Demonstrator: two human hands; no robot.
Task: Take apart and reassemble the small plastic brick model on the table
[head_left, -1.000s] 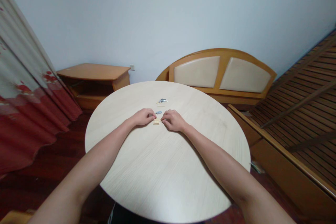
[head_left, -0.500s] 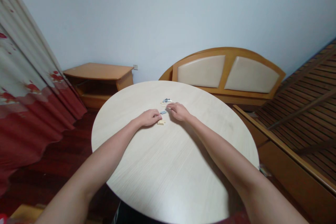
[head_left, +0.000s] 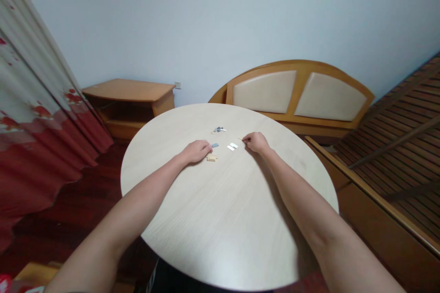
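Observation:
My right hand [head_left: 256, 141] is closed in a pinch over the right half of the table, with a thin beige toy-brick piece [head_left: 240, 138] sticking out from its fingertips. Two flat white pieces [head_left: 232, 146] lie just left of that hand. Curled and resting on the tabletop, my left hand [head_left: 198, 150] has its fingers pressed together; whatever is in them, if anything, is hidden. A grey studded piece [head_left: 215, 145] lies against or right beside its fingertips. Slightly nearer to me is a small group of beige pieces [head_left: 211, 158].
A small pile of grey, dark and beige pieces [head_left: 218, 130] lies farther back on the round pale table [head_left: 220, 219]. Beyond it stand a wooden cabinet [head_left: 130, 90] and a headboard [head_left: 264, 92]. A curtain [head_left: 51, 146] hangs at left; a slatted wooden frame [head_left: 395, 132] is at right.
My right hand has moved right, away from the pile, carrying the thin beige piece. The two white pieces, hidden before, now show. My left hand has barely shifted.

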